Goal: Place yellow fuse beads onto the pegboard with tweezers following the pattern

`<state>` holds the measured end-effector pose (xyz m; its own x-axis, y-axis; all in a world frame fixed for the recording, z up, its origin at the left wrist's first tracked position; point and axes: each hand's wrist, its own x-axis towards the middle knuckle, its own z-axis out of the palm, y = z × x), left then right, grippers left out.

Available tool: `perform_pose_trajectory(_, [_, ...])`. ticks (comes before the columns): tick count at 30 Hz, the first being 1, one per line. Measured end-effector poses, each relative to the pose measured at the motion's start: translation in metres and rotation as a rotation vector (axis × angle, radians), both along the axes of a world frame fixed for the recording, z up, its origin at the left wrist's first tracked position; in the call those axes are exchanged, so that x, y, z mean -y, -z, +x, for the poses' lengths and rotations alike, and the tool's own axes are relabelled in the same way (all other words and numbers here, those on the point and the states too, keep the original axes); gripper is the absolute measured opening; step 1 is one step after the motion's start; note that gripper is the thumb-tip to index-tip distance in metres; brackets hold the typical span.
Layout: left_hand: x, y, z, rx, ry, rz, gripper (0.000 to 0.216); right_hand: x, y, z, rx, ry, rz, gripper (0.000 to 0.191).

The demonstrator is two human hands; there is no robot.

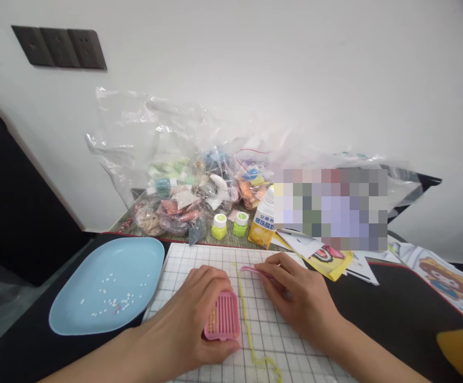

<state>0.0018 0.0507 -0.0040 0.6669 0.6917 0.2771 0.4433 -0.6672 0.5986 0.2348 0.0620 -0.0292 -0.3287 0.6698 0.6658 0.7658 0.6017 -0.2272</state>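
Observation:
My left hand (199,308) is wrapped around a small pink grooved bead tray (226,314), tilted up over the white gridded mat. Small gold beads (212,322) line some grooves on its left side. Between the fingers and thumb of my right hand (301,292) is a pair of thin pink tweezers (250,268) with a bent tip. That tip is at the upper end of a yellow-green bead strand (247,319), which runs down the mat and curls near the bottom edge. Whether the tip touches the strand, I cannot tell.
Left of the mat (183,260) lies a light blue plate (75,282) with scattered white beads. Behind stand two jars of green beads (218,227), a yellow-and-white carton (261,226) and plastic bags of beads (175,207). Papers (331,260) lie at the right.

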Motion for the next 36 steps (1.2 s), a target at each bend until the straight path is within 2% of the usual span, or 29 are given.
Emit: perform_pose_trajectory(36, [-0.0007,-0.0023,-0.0018,-0.038,-0.004,-0.005,0.042,0.0012,-0.0034,0.0,-0.006,0.031,0.088,0.022])
